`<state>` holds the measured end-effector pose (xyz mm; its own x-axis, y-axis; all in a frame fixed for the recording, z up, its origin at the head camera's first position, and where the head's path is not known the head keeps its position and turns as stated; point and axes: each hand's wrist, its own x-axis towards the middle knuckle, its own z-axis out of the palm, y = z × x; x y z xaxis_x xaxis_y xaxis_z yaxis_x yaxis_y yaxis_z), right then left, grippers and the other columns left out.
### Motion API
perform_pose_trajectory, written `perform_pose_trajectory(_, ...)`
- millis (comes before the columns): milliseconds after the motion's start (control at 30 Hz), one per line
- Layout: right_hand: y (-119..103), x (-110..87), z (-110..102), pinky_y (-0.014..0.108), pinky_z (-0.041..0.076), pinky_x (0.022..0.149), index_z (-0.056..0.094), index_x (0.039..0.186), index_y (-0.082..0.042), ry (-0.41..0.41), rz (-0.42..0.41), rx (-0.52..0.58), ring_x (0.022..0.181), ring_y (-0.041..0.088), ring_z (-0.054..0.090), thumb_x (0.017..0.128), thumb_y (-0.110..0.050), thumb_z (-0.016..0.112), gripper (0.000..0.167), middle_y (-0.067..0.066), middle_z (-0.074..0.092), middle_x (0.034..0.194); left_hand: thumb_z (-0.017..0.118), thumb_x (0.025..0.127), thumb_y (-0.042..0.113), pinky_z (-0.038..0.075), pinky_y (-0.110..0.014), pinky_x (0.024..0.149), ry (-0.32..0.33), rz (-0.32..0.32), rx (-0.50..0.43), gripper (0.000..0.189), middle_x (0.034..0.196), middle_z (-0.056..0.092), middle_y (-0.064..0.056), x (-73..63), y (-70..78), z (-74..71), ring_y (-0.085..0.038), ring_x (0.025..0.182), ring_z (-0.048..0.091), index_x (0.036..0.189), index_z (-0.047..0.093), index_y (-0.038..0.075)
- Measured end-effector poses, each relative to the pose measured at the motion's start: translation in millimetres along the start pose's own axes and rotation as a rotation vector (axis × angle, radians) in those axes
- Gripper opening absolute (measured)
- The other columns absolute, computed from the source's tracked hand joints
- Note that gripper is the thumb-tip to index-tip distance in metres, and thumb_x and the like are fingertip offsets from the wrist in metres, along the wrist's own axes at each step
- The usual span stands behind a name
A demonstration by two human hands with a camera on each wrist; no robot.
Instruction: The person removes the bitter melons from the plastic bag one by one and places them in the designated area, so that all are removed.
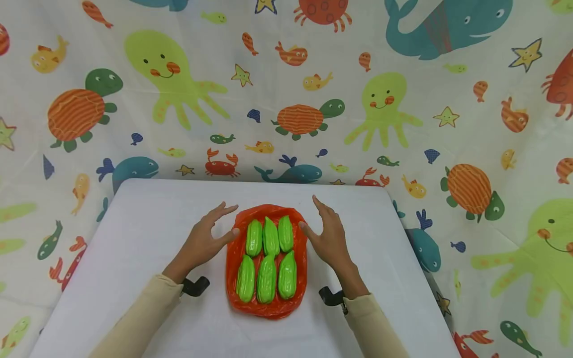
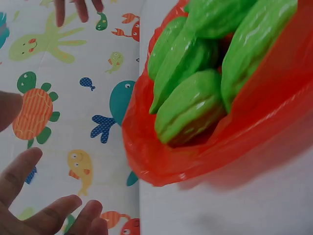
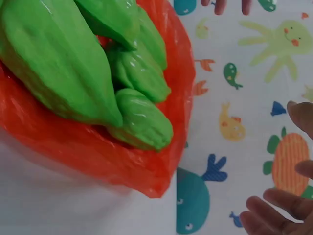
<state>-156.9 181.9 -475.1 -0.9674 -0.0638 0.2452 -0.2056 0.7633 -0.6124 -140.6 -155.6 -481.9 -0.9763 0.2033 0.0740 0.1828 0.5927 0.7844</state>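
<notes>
**Six glossy, ridged, bright-green gourd-shaped pieces (image 1: 266,283) bedded in a crinkled red plastic bag (image 1: 264,312)**

Bag sits between the two hands, flat on a white-covered table (image 1: 147,238), its edge standing loosely around the gourds. Two rows of three: one row level with the fingers, the other nearer the wrists. Gourds lie lengthwise, close-packed, probably so that the bag's soft wall keeps them from rolling.

Left hand (image 1: 203,242) is empty, fingers and thumb spread, just beside the bag. Right hand (image 1: 329,238) mirrors it on the opposite side, likewise released. From the head view both thumb tips overlap the bag's edge; the wrist views show a gap, so no grip. The wide stance, I judge, leaves the gourds uncovered.

Beyond the fingertips hangs a white cloth printed with sea creatures (image 1: 277,30).
</notes>
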Motion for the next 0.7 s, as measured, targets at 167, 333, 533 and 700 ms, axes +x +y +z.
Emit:
perform_pose_trajectory(167, 3, -3.5, 13, 0.059, 0.058, 0.103, 0.037, 0.166, -0.034, -0.029, 0.017, 0.075, 0.129, 0.034, 0.063, 0.097, -0.04, 0.077, 0.081, 0.009, 0.055, 0.16, 0.07, 0.101, 0.043, 0.037, -0.068, 0.122, -0.029, -0.104, -0.237, 0.065, 0.174, 0.033, -0.014, -4.7, -13.5, 5.6, -0.044, 0.154, 0.039, 0.159, 0.05, 0.024)
perform_pose_trajectory(333, 5, -7.8, 24, 0.056, 0.06, 0.101, 0.038, 0.166, -0.032, -0.05, 0.017, 0.105, 0.128, 0.036, 0.064, 0.096, -0.035, 0.079, 0.081, 0.01, 0.056, 0.158, 0.071, 0.102, 0.035, 0.034, -0.068, 0.124, -0.051, -0.191, -0.343, 0.061, 0.172, 0.037, -0.012, -11.4, -25.3, 12.1, -0.043, 0.155, 0.036, 0.159, 0.05, 0.025)
perform_pose_trajectory(533, 9, -10.3, 36, 0.058, 0.06, 0.1, 0.039, 0.166, -0.032, -0.103, 0.018, 0.16, 0.127, 0.041, 0.063, 0.095, -0.03, 0.08, 0.082, 0.015, 0.058, 0.154, 0.072, 0.102, 0.028, 0.033, -0.066, 0.126, -0.091, -0.289, -0.439, 0.063, 0.172, 0.035, -0.011, -17.1, -39.7, 22.3, -0.042, 0.158, 0.03, 0.16, 0.048, 0.025)
perform_pose_trajectory(700, 16, -11.5, 47, 0.056, 0.062, 0.097, 0.043, 0.164, -0.023, -0.158, 0.013, 0.183, 0.124, 0.041, 0.063, 0.095, -0.027, 0.08, 0.078, 0.019, 0.06, 0.149, 0.074, 0.1, 0.026, 0.033, -0.066, 0.126, -0.126, -0.325, -0.515, 0.068, 0.172, 0.035, -0.012, -21.3, -50.8, 31.6, -0.041, 0.158, 0.029, 0.162, 0.045, 0.022)
